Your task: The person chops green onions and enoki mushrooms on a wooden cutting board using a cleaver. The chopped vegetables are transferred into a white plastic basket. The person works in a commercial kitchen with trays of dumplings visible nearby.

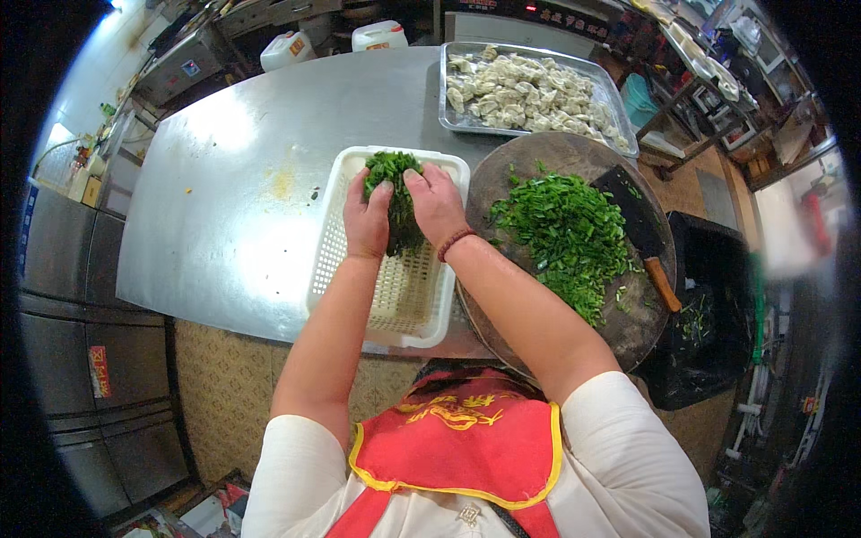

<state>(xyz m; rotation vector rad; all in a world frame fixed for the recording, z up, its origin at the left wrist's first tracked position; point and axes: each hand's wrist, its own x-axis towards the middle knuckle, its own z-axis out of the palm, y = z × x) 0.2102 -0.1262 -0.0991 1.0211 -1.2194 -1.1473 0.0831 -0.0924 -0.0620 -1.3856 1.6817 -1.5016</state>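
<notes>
Over the far part of a white perforated plastic basket (323, 269), my left hand (368, 218) and my right hand (436, 202) press a bunch of leafy greens (392, 167) between them. Dark stems or leaves hang below the fingers inside the basket. A reddish beaded bracelet (455, 243) circles my right wrist. To the right, a round wooden chopping board (494, 168) bears a heap of chopped greens (572, 228). A cleaver (639, 228) with a wooden handle lies flat on the board's right side, touching some cut pieces.
A metal tray (444, 101) of dumplings (531, 91) stands at the back of the steel table (202, 202). White plastic jugs (379, 35) stand beyond it. A black-lined bin (713, 316) with green scraps is right of the board. Steel cabinet doors (128, 363) are at left.
</notes>
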